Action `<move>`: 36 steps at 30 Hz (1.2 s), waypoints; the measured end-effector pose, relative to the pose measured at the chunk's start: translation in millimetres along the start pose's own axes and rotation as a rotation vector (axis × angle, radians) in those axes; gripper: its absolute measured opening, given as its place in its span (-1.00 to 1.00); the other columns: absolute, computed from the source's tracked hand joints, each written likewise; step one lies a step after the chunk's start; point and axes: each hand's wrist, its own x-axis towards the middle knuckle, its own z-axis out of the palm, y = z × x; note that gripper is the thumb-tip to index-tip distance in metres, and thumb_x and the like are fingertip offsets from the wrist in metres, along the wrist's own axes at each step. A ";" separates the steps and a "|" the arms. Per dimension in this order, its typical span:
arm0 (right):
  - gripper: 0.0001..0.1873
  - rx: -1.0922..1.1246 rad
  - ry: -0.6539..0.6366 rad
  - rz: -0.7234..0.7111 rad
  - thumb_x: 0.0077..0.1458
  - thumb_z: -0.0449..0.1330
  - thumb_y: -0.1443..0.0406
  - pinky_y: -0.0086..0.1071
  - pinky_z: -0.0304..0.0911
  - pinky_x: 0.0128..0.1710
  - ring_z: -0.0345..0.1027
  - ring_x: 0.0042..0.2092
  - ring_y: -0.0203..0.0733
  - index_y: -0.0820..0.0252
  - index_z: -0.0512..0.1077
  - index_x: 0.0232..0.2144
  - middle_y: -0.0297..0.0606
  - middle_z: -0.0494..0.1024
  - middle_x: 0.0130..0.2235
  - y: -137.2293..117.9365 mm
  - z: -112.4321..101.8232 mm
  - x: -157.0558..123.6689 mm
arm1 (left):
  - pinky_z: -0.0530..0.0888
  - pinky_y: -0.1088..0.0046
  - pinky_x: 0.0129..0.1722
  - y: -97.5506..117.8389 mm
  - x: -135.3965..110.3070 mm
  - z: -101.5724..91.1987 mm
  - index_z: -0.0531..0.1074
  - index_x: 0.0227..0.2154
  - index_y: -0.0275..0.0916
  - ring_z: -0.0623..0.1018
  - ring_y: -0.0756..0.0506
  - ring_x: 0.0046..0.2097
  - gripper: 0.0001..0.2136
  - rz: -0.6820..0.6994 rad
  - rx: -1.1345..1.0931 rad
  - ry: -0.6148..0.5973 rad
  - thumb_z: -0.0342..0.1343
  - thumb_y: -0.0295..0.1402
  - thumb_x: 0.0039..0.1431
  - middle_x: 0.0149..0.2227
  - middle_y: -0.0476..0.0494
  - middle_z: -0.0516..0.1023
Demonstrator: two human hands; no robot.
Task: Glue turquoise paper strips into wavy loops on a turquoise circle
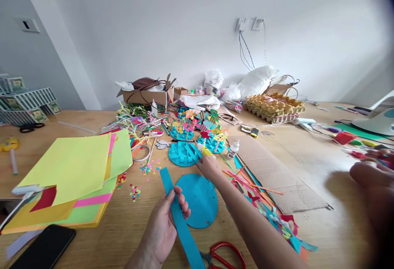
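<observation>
My left hand is closed around a long blue paper strip, holding it slantwise with the thumb on top. Behind the strip lies a plain blue paper disc on the table. My right hand reaches past that disc to the near right edge of another disc with raised blue strips. A glue bottle with a yellow label is right by it. The right fingertips are mostly hidden, so I cannot tell what they grip. Red-handled scissors lie below the plain disc.
Stacked coloured paper and a black phone lie left. A white glue bottle, paper scraps and a cardboard sheet are right. Decorated discs stand behind. Another hand appears at the right edge.
</observation>
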 end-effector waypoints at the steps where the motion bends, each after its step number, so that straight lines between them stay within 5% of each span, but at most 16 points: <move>1: -0.75 -0.005 -0.004 0.011 0.07 0.05 0.23 -0.34 0.18 -0.27 0.34 -0.12 -0.04 0.24 0.44 -0.28 -0.06 0.49 -0.17 -0.7 1.7 1.5 | 0.40 0.48 -0.43 -0.3 0.0 0.0 0.42 -0.43 -0.29 0.41 0.02 -0.49 -0.92 -0.003 0.000 -0.002 0.17 -0.41 0.00 -0.54 -0.01 0.39; 18: -0.77 0.045 0.038 0.067 0.03 0.00 0.41 -0.39 0.15 -0.35 0.36 -0.15 -0.08 0.25 0.45 -0.31 -0.07 0.50 -0.19 -8.0 2.2 7.7 | 0.39 0.46 -0.42 0.2 2.6 -4.0 0.42 -0.42 -0.29 0.41 0.01 -0.48 -0.89 0.064 0.025 0.001 0.18 -0.37 0.00 -0.54 -0.02 0.41; 22: -0.83 0.087 0.102 -0.001 0.02 0.03 0.36 -0.40 0.12 -0.37 0.33 -0.16 -0.09 0.23 0.43 -0.37 -0.09 0.48 -0.20 -5.2 -17.6 -8.0 | 0.39 0.47 -0.41 0.8 4.2 -4.3 0.41 -0.43 -0.30 0.41 0.01 -0.48 -0.87 0.088 0.035 0.020 0.20 -0.36 -0.04 -0.54 -0.03 0.41; 26: -0.92 0.180 0.113 -0.132 -0.04 0.08 0.32 -0.48 0.07 -0.46 0.33 -0.34 -0.24 0.20 0.37 -0.49 -0.28 0.47 -0.43 -5.5 -45.5 -42.1 | 0.38 0.49 -0.45 0.7 7.2 -6.5 0.40 -0.43 -0.30 0.40 0.02 -0.49 -0.83 0.113 0.037 0.002 0.23 -0.33 -0.06 -0.56 0.00 0.39; 29: -0.91 0.632 -0.028 -0.299 -0.13 0.14 0.32 -0.53 0.01 -0.59 0.21 -0.54 -0.37 0.20 0.29 -0.58 -0.42 0.34 -0.60 -13.4 -49.8 -74.2 | 0.36 0.52 -0.47 0.6 8.6 -7.6 0.40 -0.41 -0.30 0.38 0.04 -0.51 -0.82 0.131 0.041 -0.009 0.21 -0.32 -0.04 -0.57 0.03 0.37; 32: -0.90 1.029 -0.290 -0.312 -0.16 0.14 0.30 -0.53 0.05 -0.61 0.21 -0.58 -0.37 0.19 0.27 -0.58 -0.46 0.33 -0.64 -26.0 -35.0 -100.4 | 0.36 0.53 -0.49 0.1 8.5 -6.8 0.41 -0.43 -0.30 0.40 0.04 -0.52 -0.82 0.162 0.055 0.024 0.21 -0.31 -0.05 -0.57 0.02 0.40; 36: -0.92 1.121 -0.304 -0.215 -0.18 0.14 0.31 -0.51 0.12 -0.59 0.26 -0.56 -0.34 0.19 0.28 -0.59 -0.42 0.39 -0.61 -40.3 -7.8 -116.5 | 0.38 0.53 -0.49 -1.2 8.7 -6.2 0.43 -0.46 -0.30 0.47 -0.01 -0.48 -0.82 0.190 0.097 0.072 0.22 -0.29 -0.07 -0.51 -0.05 0.50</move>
